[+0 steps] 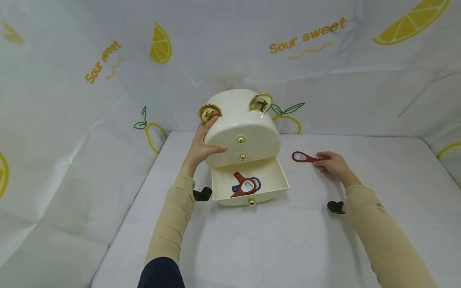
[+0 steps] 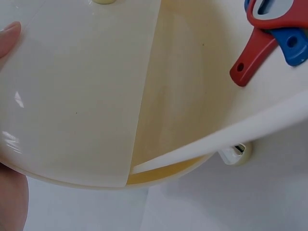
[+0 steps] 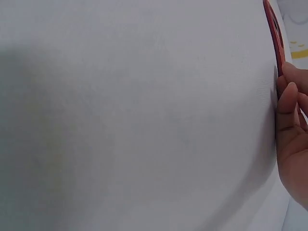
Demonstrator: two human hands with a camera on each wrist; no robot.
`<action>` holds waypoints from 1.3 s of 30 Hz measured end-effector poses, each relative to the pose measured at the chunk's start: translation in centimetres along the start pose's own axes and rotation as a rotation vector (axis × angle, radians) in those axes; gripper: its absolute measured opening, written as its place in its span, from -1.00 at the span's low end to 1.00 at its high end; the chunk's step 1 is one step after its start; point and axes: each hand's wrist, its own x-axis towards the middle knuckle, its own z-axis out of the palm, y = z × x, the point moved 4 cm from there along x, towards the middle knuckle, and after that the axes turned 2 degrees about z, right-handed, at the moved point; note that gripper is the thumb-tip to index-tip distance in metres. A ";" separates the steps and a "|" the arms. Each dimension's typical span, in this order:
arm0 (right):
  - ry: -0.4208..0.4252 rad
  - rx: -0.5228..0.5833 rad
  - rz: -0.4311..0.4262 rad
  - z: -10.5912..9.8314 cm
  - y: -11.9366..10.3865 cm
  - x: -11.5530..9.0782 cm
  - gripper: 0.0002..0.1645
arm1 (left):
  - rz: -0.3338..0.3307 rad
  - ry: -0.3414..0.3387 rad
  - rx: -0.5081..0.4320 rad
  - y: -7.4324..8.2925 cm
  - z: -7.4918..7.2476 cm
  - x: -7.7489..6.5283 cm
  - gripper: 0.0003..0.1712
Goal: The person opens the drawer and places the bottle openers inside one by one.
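Note:
A cream-white drawer box (image 1: 259, 142) with gold ears and gold knobs stands on the table, its bottom drawer (image 1: 275, 176) pulled out. My left hand (image 1: 200, 150) holds the box's left side, thumb on the front face, the other fingers round the side below the left ear. Inside the drawer, red bottle openers (image 1: 239, 177) overlap a blue bottle opener (image 2: 292, 44). To the right of the box, my right hand (image 1: 335, 165) pinches another red bottle opener (image 1: 307, 159) by its handle, ring end pointing left, close to the tabletop.
White cloth covers the table (image 1: 302, 248). A white curtain (image 1: 223, 48) printed with lemons and lettering hangs behind and to the left. Black wrist-camera pieces (image 1: 335, 207) stick out near both forearms.

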 end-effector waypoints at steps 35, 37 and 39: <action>0.125 -0.211 -0.139 -0.4 -0.1 -2.3 -0.28 | -0.006 -0.006 0.002 -0.7 0.0 0.2 0.10; 0.140 -0.199 -0.152 -0.7 -0.3 -2.6 -0.28 | -0.018 -0.007 0.000 -0.3 0.0 0.1 0.09; 0.164 -0.190 -0.157 -0.9 -0.5 -2.8 -0.29 | -0.021 -0.005 0.002 -0.3 0.0 0.0 0.09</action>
